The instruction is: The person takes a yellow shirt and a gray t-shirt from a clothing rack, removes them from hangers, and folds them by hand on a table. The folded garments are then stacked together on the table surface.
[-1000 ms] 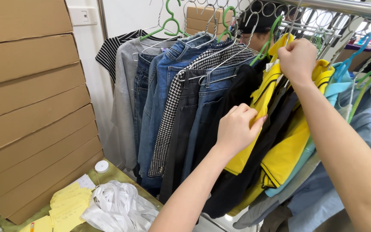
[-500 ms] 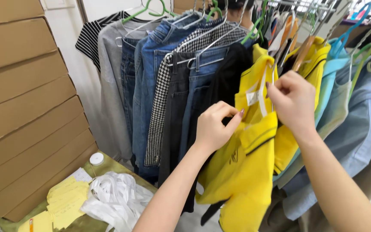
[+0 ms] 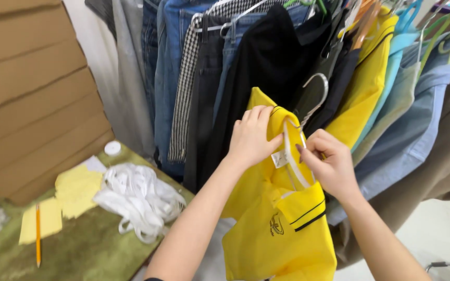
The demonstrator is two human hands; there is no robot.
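Observation:
A yellow polo shirt [image 3: 277,229] with dark trim on its collar hangs on a white hanger [image 3: 308,106] in front of me, off the clothes rack. My left hand [image 3: 251,135] grips the shirt's shoulder near the collar. My right hand [image 3: 329,164] pinches the collar and the hanger's arm beside a small white label [image 3: 279,158]. Behind the shirt hang black garments [image 3: 266,62] and another yellow top [image 3: 363,88].
The rack holds jeans [image 3: 165,62], a checked garment [image 3: 183,88], light blue shirts [image 3: 412,119] and a brown coat [image 3: 444,161]. Cardboard sheets [image 3: 32,88] lean at the left. A green-covered table [image 3: 79,250] carries white plastic hangers [image 3: 139,198], yellow paper notes [image 3: 74,190] and a pencil [image 3: 38,234].
The yellow shirt and its hanger have come off the rail and down toward me. Both hands have dropped with it and now hold it at the collar.

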